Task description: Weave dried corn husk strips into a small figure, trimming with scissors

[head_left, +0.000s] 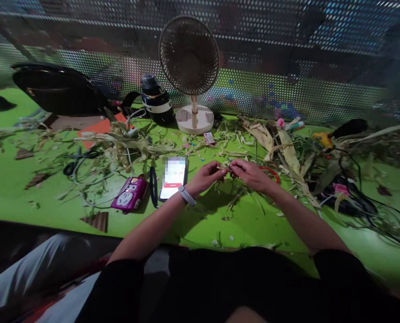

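Note:
My left hand [210, 176] and my right hand [251, 175] meet above the green table, fingers closed in a pinch. Between the fingertips is a small bunch of dried husk strips [223, 167], partly hidden by the fingers. A small greyish tip shows by the right fingers, too small to name. Loose green and straw-coloured shreds [236, 199] lie on the table just below the hands. Behind my right wrist lies a red ring-shaped thing [274, 174]. Left of my left wrist rests a phone [173, 179] with its screen lit.
A round fan [195, 117] and a dark bottle [158, 105] stand at the back before a perforated metal screen [270, 63]. A purple power socket [130, 195], scissors [80, 160] and a black bag [60, 89] lie left. Dried corn husks [289, 150] and black cables [364, 197] spread right.

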Demonstrator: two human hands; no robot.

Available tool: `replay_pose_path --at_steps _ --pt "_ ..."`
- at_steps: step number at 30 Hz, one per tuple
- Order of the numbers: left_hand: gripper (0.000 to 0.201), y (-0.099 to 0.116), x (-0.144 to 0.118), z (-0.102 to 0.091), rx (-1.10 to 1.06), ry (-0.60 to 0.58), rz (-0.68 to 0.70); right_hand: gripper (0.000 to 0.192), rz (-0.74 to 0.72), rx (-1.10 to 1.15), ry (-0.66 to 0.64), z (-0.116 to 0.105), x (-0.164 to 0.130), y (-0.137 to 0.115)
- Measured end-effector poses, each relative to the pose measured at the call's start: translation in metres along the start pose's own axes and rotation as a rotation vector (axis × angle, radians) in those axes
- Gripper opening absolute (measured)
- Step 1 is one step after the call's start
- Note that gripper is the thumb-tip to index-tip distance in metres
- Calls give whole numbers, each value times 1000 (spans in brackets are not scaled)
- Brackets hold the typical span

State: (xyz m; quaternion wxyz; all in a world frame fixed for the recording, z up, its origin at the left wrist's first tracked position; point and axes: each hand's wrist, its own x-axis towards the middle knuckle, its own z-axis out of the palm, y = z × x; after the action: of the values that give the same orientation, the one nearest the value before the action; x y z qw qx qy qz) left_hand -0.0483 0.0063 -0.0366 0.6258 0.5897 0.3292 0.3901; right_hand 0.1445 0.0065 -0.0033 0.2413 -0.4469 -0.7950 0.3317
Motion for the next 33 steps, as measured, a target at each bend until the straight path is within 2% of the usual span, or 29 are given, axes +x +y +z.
replay_pose_path --at_steps 4,7,12,20,24,28,33 --pt "34 2 -1 3 -95 -20 -15 26 71 179 14 6 1 1" --pt "32 1 -1 4 -190 -14 -93 26 64 127 45 11 3 3" --pt "37 -3 -2 6 -333 11 -231 18 -31 -13 97 14 1 5" --pt "26 -4 -2 10 -492 1 -255 18 -32 -104 130 13 1 5" --pt "29 -7 -4 12 -585 1 -278 16 -47 -121 163 10 0 5" --pt "28 -9 -6 12 -573 -55 -260 15 -73 -108 169 7 -1 1" --pt "30 -12 -4 11 -573 -55 -248 15 -137 -50 148 4 -4 -5"
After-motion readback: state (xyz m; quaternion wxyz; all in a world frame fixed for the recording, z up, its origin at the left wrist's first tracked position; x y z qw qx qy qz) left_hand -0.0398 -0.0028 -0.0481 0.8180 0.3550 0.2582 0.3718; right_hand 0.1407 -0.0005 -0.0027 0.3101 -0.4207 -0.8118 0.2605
